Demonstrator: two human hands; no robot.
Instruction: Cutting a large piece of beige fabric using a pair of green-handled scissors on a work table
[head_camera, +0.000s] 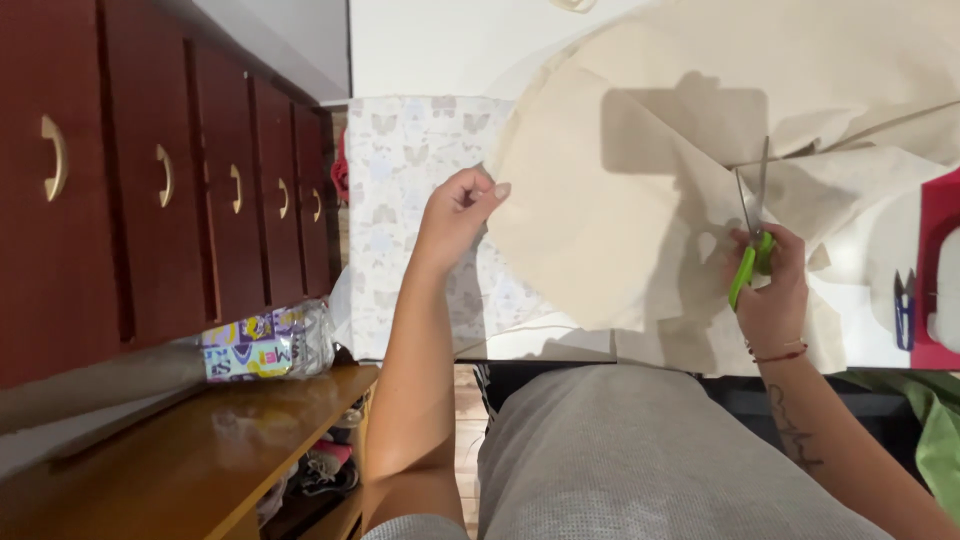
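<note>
Cream fabric (620, 200) lies spread over the white counter (860, 320), mid-cut | right hand (772, 290) closed round green-handled scissors (752, 235), blades up into the cloth | left hand (458, 215) pinches the cloth's left edge taut | next, I'd judge: steady tension, blades following the line | patterned cloth (410, 180) beneath; wooden drawers (150, 190) at left.

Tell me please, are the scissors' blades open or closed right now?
Open: the scissors in the right hand show two blades parted in a narrow V over the cloth.
</note>
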